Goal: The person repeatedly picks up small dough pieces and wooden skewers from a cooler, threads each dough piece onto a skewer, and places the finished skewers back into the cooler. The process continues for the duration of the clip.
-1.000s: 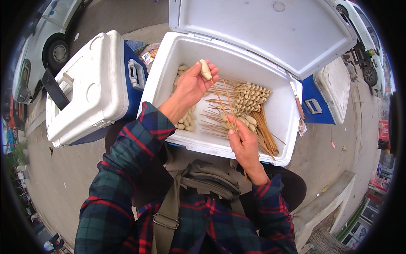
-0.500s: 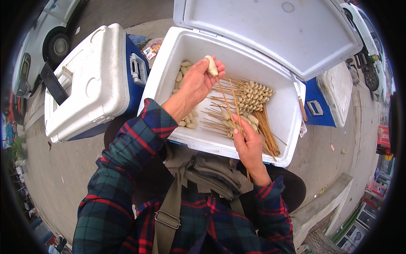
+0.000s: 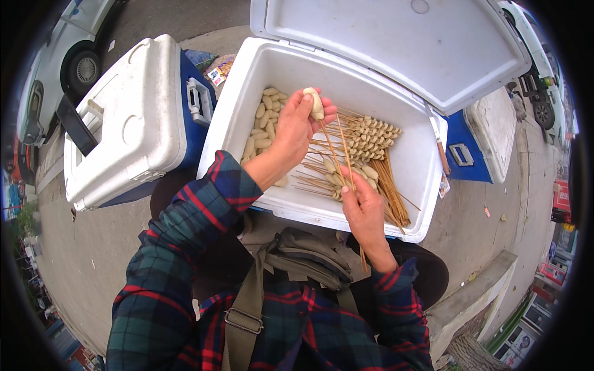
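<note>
Over the open white cooler (image 3: 235, 117), the left hand (image 3: 296, 127) pinched a pale oblong dumpling-like piece (image 3: 316, 102) between thumb and fingertips, its grip pressed together on the piece and raised above the box. The right hand (image 3: 365, 210) was closed on a thin bamboo skewer (image 3: 339, 148), whose tip ran up to just beneath the piece. By the look of it, the step in hand was threading the piece onto the stick; the next move would call for lining the point up with the end of the piece and pushing it through without jabbing the left fingers.

More loose pieces (image 3: 263, 123) lay in the left part of the cooler, and finished skewers (image 3: 368, 139) were piled in the right part beside a bundle of bare sticks (image 3: 393, 191). The raised lid (image 3: 396, 43) stood behind. A second, shut cooler (image 3: 133, 117) sat just beside, on the left, on the pavement. A shoulder-bag strap (image 3: 247, 309) crossed the plaid shirt (image 3: 179, 260). Nothing visibly blocked the hands, though the heaped skewers crowded the right hand.
</note>
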Tool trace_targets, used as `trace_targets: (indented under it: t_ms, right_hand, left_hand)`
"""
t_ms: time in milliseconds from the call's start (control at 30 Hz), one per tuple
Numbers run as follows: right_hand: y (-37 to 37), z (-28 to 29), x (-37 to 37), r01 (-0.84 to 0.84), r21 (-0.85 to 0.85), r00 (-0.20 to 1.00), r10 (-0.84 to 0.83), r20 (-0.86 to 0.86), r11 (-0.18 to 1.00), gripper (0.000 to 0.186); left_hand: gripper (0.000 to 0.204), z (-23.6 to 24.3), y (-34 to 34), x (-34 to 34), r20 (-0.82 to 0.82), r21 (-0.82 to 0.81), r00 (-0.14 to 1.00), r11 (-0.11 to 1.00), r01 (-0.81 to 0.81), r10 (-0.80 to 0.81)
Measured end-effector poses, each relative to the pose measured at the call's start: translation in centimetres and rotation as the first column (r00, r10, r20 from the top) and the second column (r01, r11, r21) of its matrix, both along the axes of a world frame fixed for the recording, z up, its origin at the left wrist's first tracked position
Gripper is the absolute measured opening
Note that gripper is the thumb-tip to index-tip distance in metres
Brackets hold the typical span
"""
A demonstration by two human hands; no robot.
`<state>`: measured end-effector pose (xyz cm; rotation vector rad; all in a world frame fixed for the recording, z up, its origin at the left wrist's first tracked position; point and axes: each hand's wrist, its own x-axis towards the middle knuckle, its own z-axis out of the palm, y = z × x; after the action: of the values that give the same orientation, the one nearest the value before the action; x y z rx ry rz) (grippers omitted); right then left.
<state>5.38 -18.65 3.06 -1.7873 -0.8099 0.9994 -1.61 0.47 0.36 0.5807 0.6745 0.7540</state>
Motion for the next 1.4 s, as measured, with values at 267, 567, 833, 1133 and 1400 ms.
trace_targets:
  t_ms: [267,567,833,1133,1400]
  right_hand:
    - [0.2,0.1,0.0,-0.028,0.042,0.966,0.017,0.257,0.999,0.036]
    - [0.2,0.5,0.0,-0.056,0.08,0.962,0.032,0.272,0.995,0.036]
    - [-0.1,0.4,0.0,-0.046,0.074,0.98,0.03,0.199,0.996,0.036]
    - [-0.2,-0.2,0.5,-0.045,0.063,0.982,0.032,0.187,0.997,0.036]
    - [0.0,-0.7,0.2,0.011,0.083,0.994,-0.019,0.105,0.996,0.037]
  left_hand:
    - [0.029,0.6,0.7,-0.1,-0.08,-0.046,0.986,0.989,0.142,-0.145]
    - [0.025,-0.1,1.5,-0.2,0.029,-0.126,0.999,0.991,0.039,-0.035]
    - [0.029,-0.4,2.4,-0.2,0.054,-0.124,0.999,0.992,0.002,0.005]
    - [0.03,0.2,1.4,-0.2,0.027,-0.039,0.991,0.991,0.13,-0.129]
    - [0.031,0.6,0.1,-0.1,0.077,-0.076,0.983,0.982,0.175,-0.169]
